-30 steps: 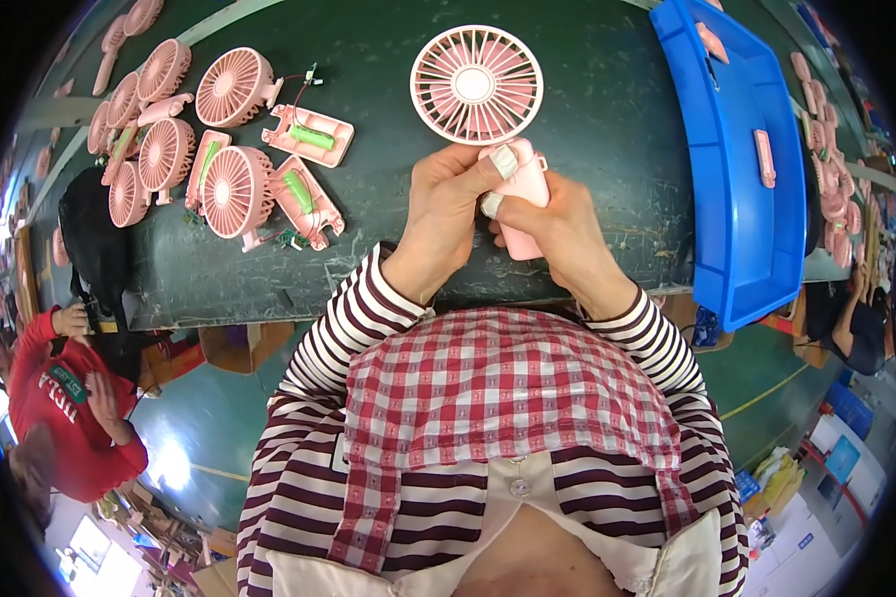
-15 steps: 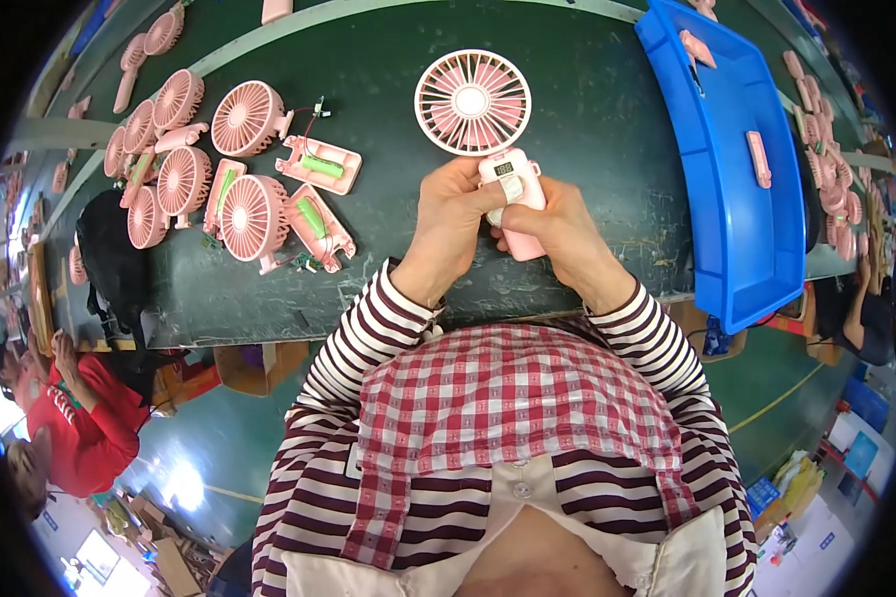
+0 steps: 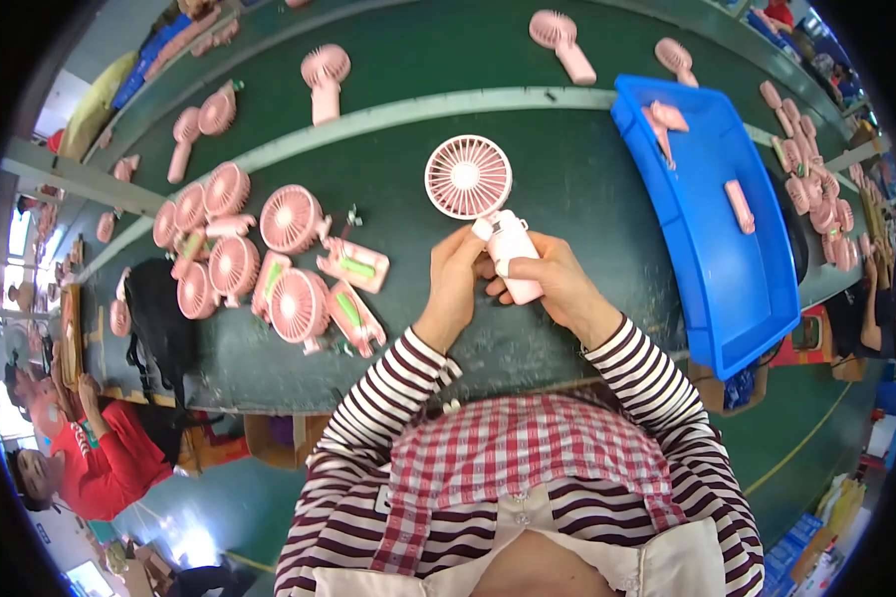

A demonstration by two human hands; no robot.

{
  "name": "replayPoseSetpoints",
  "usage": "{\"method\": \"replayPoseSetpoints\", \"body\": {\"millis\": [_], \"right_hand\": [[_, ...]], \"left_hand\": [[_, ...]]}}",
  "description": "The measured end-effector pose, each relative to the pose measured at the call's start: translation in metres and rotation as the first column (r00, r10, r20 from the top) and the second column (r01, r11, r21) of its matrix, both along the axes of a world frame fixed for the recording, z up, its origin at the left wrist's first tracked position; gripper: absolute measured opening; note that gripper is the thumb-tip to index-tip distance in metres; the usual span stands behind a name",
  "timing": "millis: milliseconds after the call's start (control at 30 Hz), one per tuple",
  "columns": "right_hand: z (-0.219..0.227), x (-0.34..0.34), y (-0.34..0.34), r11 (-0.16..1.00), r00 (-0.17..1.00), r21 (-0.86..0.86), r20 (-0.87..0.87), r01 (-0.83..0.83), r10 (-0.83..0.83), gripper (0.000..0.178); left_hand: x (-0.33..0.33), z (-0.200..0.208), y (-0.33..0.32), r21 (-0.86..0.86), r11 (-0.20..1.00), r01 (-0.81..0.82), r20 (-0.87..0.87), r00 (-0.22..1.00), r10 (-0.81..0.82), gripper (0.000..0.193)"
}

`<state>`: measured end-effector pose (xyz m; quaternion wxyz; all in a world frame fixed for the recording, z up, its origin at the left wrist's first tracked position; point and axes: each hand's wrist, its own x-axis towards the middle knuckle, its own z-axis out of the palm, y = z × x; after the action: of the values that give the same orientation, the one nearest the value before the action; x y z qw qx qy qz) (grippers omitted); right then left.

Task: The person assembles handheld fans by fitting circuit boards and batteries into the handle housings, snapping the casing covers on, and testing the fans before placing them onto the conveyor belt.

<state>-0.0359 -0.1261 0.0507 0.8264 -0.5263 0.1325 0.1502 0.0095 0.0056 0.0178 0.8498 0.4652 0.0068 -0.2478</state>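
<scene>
A pink handheld fan (image 3: 513, 249) is in front of me, its round grille head (image 3: 468, 177) pointing away from me and its handle tilted to the lower right. My right hand (image 3: 562, 284) is closed around the handle, thumb across its face. On the other side my left hand (image 3: 453, 284) is closed too, its fingertips at a small white piece (image 3: 483, 229) by the fan's neck. Whether those fingers also grip the fan is hidden. To the left lie several pink fan heads (image 3: 297, 305) and opened handle halves (image 3: 353, 265) with green cells inside.
On the right of the dark green table (image 3: 388, 353) stands a blue tray (image 3: 702, 298) with a few pink parts. Beyond a pale rail (image 3: 398, 111) are more pink fans (image 3: 326, 80). A black bag (image 3: 159, 318) hangs at the left, near a person in red (image 3: 119, 458).
The view has shifted, showing more of the far side. The white piece has come off the handle's face into my left fingertips; the handle's lit display no longer shows.
</scene>
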Motion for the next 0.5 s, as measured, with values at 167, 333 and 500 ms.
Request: {"method": "replayPoseSetpoints", "body": {"millis": [167,333,500], "right_hand": [[0.004,0.076,-0.01,0.876,0.97,-0.45,0.234,0.175,-0.074,0.03],[-0.023,0.19,-0.028,0.167,0.807,-0.799,0.589,0.578,0.028,0.036],[-0.044,0.265,-0.058,-0.211,0.787,-0.76,0.608,0.615,0.105,0.043]], "left_hand": [[0.009,-0.014,-0.003,0.313,0.937,-0.157,0.304,0.951,0.057,0.021],[0.002,-0.024,-0.005,0.446,0.85,-0.282,0.581,0.813,-0.036,0.015],[0.006,-0.02,-0.011,0.505,0.793,-0.341,0.652,0.752,-0.091,0.011]]}}
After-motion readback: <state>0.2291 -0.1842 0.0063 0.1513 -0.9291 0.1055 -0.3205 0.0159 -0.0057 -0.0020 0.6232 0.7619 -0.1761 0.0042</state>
